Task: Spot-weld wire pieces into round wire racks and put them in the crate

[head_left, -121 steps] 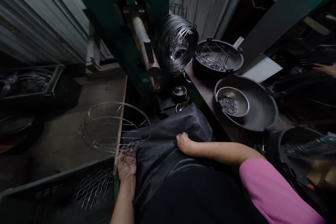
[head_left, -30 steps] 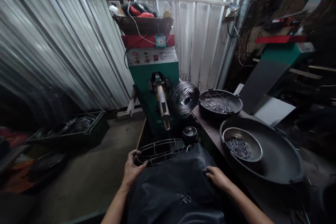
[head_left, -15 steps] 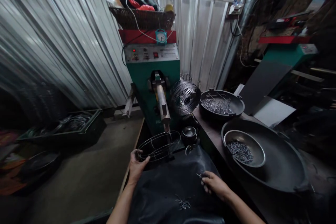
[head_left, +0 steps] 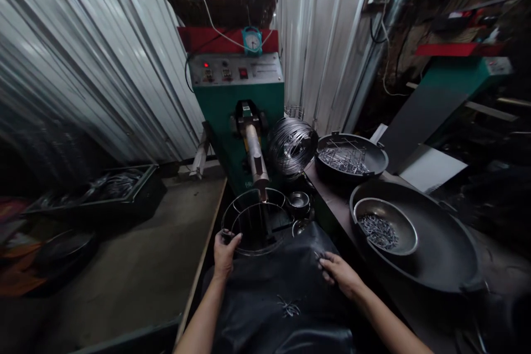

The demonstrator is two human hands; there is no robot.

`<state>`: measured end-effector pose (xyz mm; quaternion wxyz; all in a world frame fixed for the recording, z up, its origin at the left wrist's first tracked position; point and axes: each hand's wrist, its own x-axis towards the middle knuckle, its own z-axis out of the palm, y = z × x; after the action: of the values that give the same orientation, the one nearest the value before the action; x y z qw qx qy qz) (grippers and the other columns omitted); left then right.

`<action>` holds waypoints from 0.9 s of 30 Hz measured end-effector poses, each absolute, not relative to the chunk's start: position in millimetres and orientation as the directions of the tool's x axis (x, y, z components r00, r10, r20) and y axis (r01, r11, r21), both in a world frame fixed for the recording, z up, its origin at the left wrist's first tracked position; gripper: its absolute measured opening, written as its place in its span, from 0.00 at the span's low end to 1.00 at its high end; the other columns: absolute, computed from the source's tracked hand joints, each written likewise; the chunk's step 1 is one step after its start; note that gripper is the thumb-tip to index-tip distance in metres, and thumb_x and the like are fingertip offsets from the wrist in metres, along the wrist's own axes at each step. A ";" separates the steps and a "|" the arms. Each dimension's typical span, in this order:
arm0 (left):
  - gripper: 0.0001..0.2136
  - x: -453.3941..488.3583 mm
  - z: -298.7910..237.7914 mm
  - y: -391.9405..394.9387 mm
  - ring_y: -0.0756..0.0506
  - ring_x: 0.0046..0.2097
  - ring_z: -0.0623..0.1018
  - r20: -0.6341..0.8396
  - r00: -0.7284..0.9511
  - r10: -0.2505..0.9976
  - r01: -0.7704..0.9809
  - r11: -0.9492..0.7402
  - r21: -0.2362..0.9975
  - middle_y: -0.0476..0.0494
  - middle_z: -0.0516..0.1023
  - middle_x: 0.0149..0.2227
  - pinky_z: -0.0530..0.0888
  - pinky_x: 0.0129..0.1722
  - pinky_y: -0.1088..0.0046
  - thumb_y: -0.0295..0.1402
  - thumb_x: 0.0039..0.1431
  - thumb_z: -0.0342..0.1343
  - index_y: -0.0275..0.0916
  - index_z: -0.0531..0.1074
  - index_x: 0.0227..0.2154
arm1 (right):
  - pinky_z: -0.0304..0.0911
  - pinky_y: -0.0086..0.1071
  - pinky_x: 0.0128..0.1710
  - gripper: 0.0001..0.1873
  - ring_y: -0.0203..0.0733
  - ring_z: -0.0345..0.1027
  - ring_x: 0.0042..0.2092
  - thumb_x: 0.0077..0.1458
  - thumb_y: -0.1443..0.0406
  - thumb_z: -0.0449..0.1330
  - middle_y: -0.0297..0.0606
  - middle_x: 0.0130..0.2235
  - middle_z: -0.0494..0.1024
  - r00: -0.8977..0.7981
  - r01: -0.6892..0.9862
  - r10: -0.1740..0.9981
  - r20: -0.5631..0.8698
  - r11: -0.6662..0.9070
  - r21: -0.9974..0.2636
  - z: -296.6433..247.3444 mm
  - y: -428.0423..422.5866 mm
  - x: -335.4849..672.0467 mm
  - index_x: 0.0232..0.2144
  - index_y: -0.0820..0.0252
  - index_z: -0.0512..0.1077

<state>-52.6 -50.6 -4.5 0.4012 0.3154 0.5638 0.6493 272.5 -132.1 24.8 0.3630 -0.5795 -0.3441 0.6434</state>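
My left hand [head_left: 226, 250] is closed on the near left side of a round wire frame [head_left: 244, 252], made of thin metal rings joined by short wires. The far side of that frame lies at the tip of the welding machine's metal arm [head_left: 256, 156]. To the right, my right hand [head_left: 339, 272] pinches a small bit of bent wire [head_left: 317, 255] above the black apron [head_left: 257, 293]. A little pile of short curved wire pieces [head_left: 289, 306] rests on the apron over my lap.
Behind the frame stands a green machine [head_left: 238, 94] with a wire coil [head_left: 292, 146] beside it. On the right are a pan of wire parts [head_left: 384, 161] and a large black pan [head_left: 446, 243] holding a metal bowl [head_left: 410, 230] of short pieces. A bin [head_left: 143, 193] sits at left.
The wire frame has tipped, so its open round face now shows more towards me. My left hand turned with it. My right hand keeps its pinch, and the view has tilted slightly down.
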 end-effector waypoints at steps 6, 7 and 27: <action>0.22 -40.3 20.5 -70.0 0.56 0.23 0.65 -0.212 -0.445 0.870 -0.315 0.070 0.947 0.56 0.65 0.26 0.63 0.20 0.81 0.38 0.35 0.65 0.39 0.62 0.32 | 0.44 0.22 0.13 0.07 0.25 0.56 0.16 0.47 0.63 0.55 0.28 0.25 0.69 -0.174 0.168 0.813 -0.555 -0.531 -0.831 27.4 -139.9 259.8 0.31 0.60 0.63; 0.22 -38.2 24.6 -72.6 0.56 0.22 0.64 -0.247 -0.433 0.867 -0.339 0.098 0.936 0.57 0.63 0.24 0.61 0.19 0.81 0.38 0.35 0.65 0.39 0.62 0.32 | 0.45 0.22 0.13 0.06 0.26 0.56 0.16 0.48 0.65 0.54 0.28 0.25 0.69 -0.215 0.251 0.786 -0.579 -0.529 -0.811 25.9 -143.9 257.0 0.30 0.60 0.63; 0.16 -48.2 81.4 -43.2 0.56 0.17 0.60 -0.549 -0.297 0.781 -0.560 0.323 0.763 0.58 0.59 0.18 0.56 0.16 0.80 0.36 0.37 0.62 0.39 0.59 0.24 | 0.50 0.22 0.16 0.13 0.28 0.61 0.20 0.40 0.60 0.60 0.35 0.27 0.73 -0.097 -0.106 0.877 -0.470 -0.478 -0.872 32.5 -138.7 260.5 0.28 0.62 0.66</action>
<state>-48.2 -43.2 81.4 0.5846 0.0977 0.5653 0.5737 260.5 -138.7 32.5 0.3755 -0.5572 -0.3461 0.6547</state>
